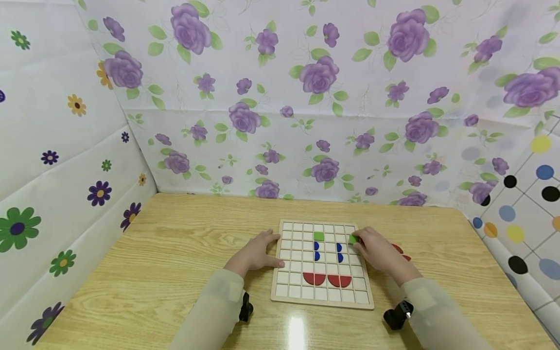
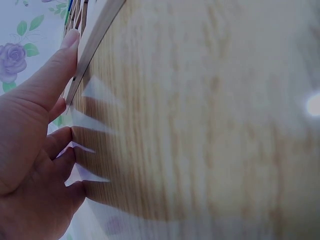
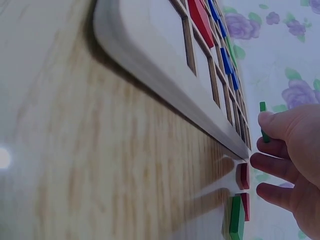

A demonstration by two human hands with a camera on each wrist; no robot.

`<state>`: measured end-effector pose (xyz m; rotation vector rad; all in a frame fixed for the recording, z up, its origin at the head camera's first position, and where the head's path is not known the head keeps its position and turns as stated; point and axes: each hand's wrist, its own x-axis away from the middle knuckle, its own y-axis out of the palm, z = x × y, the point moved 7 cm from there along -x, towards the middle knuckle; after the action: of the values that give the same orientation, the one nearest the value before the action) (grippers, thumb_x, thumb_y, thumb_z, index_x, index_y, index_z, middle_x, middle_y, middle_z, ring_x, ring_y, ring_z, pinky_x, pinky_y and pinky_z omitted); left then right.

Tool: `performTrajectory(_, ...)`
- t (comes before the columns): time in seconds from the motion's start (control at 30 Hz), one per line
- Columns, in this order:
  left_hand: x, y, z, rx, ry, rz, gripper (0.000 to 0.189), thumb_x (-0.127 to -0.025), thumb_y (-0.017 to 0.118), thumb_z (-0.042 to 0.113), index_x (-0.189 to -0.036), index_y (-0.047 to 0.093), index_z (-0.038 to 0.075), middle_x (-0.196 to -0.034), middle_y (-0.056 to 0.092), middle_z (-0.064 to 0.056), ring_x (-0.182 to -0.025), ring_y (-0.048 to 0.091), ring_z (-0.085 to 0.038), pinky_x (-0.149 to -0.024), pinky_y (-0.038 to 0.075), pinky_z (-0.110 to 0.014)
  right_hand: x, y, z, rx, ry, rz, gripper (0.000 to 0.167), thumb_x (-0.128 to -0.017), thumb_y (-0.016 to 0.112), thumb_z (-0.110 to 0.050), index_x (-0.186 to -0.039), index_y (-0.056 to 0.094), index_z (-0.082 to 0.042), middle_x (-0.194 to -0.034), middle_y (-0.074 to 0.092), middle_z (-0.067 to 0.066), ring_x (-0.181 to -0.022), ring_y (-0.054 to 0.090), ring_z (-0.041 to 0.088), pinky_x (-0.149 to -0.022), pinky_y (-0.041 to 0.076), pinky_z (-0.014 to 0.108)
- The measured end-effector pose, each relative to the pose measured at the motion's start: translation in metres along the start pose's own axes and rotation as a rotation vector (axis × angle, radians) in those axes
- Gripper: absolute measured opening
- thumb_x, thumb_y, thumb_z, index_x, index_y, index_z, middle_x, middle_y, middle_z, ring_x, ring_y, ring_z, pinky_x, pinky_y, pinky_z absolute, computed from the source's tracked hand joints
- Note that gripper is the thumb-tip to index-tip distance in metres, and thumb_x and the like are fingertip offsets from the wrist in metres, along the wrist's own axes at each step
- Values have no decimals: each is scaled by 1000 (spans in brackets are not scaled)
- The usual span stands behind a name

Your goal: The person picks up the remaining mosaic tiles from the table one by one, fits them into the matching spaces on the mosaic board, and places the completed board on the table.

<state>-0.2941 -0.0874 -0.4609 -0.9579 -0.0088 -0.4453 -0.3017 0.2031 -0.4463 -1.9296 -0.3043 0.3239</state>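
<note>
A square wooden grid board (image 1: 323, 305) lies on the table between both hands. My left hand (image 1: 255, 253) rests at its left edge with fingers spread; the left wrist view shows the thumb (image 2: 70, 42) against the board's side and the other fingertips at the tabletop. At the upper right of the grid, my right hand (image 1: 378, 250) pinches a small green tile (image 3: 263, 122) between thumb and index finger, held above the tabletop. On the grid sit another green tile (image 1: 319, 236), several blue half-round pieces (image 1: 317, 246) and red curved pieces (image 1: 314, 279) lower down.
Red pieces (image 1: 397, 248) lie on the table right of the board, partly behind my right hand. Near them, the right wrist view shows a green block (image 3: 237, 220). Floral cloth (image 1: 280, 146) hangs behind the wooden table (image 1: 192, 218), with patterned cloth at both sides.
</note>
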Motion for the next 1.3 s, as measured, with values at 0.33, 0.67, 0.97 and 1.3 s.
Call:
performTrajectory(0.33,-1,1,-2,12,7,-2,84,-78,75,41,-147,36,13,-158,18,-12,-147,11,-33,-118,8,-55,-3,1,-6,-4,0,-21,35,-96,56,-15,-125,55,5,-116,58,21,-108,59,34,-88,51,48)
performTrajectory(0.67,-2,2,-3,5,8,1,84,-78,75,42,-147,36,14,-158,19,-11,-147,11,-32,-118,9,-55,-8,8,-6,-8,30,-74,38,-97,54,-18,-128,53,2,-123,59,22,-115,56,37,-94,49,51)
performTrajectory(0.97,-1,1,-3,16,3,3,84,-78,75,41,-147,36,14,-158,19,-11,-147,12,-32,-118,8,-55,-10,8,-7,6,24,-79,37,-96,55,-19,-128,54,0,-120,62,19,-111,60,34,-90,51,49)
performTrajectory(1.3,0,1,-2,22,-3,5,84,-78,75,40,-147,36,15,-158,18,-11,-147,12,-32,-118,9,-55,-13,8,-9,25,14,-79,36,-96,55,-19,-127,54,-1,-119,63,17,-109,61,32,-89,51,48)
